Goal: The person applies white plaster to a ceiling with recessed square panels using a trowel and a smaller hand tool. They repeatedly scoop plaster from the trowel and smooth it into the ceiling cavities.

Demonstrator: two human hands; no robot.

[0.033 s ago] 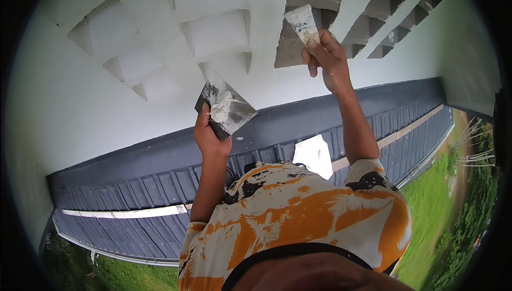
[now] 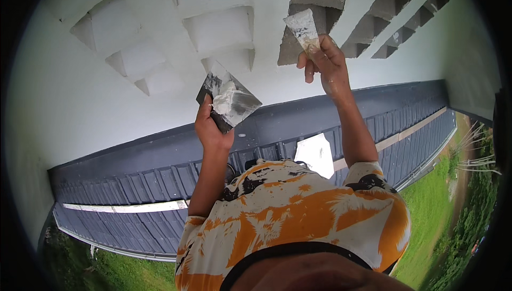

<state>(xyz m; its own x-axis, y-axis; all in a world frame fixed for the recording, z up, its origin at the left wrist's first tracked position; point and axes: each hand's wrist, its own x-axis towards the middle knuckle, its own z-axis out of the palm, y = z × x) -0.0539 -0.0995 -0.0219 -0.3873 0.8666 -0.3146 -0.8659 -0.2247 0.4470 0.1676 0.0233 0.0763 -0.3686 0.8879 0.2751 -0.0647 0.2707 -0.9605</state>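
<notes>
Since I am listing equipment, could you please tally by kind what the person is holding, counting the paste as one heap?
Metal plate, in the left grip: 1
Scraper, in the right grip: 1
Heap of white paste, on the plate: 1
Total: 3

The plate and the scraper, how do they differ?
The plate is wider than the scraper. The plate carries a thick heap of white paste, the scraper a flatter white layer. The scraper is higher in the view than the plate. Both are smeared with white.
</notes>
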